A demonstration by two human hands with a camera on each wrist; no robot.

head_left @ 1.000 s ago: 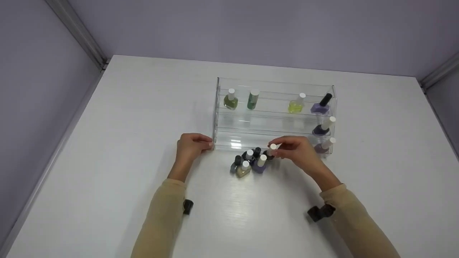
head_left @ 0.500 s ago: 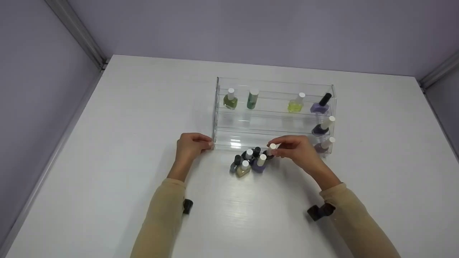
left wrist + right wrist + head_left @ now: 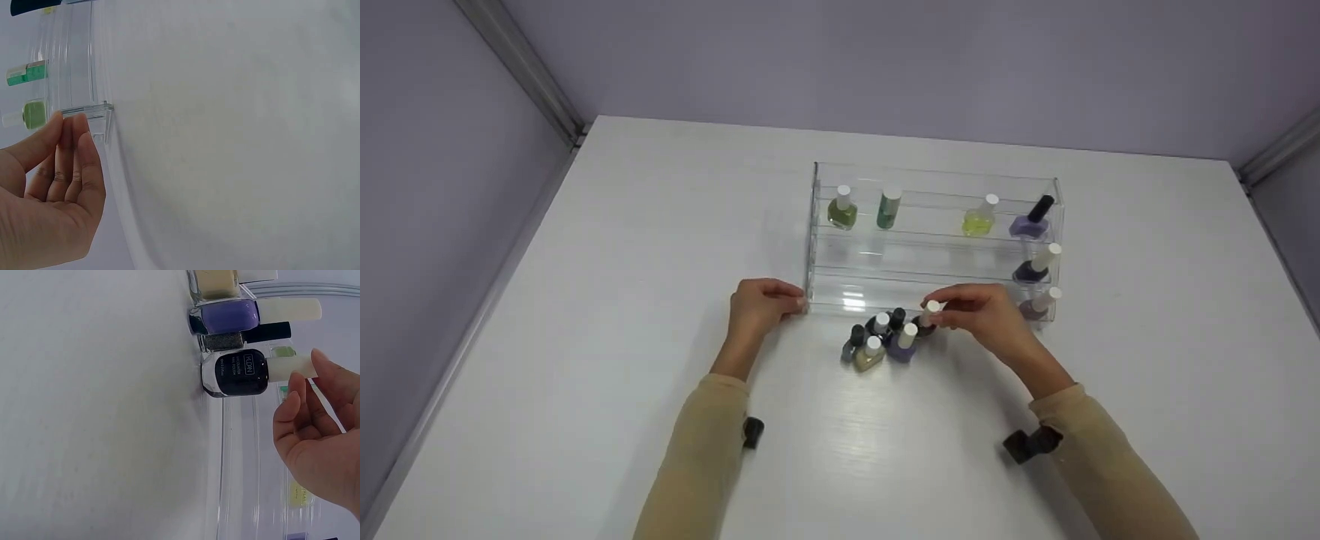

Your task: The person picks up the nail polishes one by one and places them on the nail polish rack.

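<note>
My right hand (image 3: 975,315) pinches the white cap of a dark nail polish bottle (image 3: 242,373) between thumb and fingers. The bottle stands upright at the right end of a cluster on the table. Several bottles stand beside it, among them a purple nail polish (image 3: 902,346) with a white cap and a beige nail polish (image 3: 869,358). My left hand (image 3: 761,306) touches the outer left side of a clear tiered rack (image 3: 877,287) near its front corner. In the left wrist view its bent fingertips and thumb meet the clear side panel, with nothing else in the hand.
On the rack's upper tier stand a green bottle (image 3: 842,213), a teal-green bottle (image 3: 888,210), a yellow bottle (image 3: 978,222) and a lilac bottle (image 3: 1029,225). Further bottles stand lower at its right end. The white table (image 3: 600,300) meets purple-grey walls behind and at both sides.
</note>
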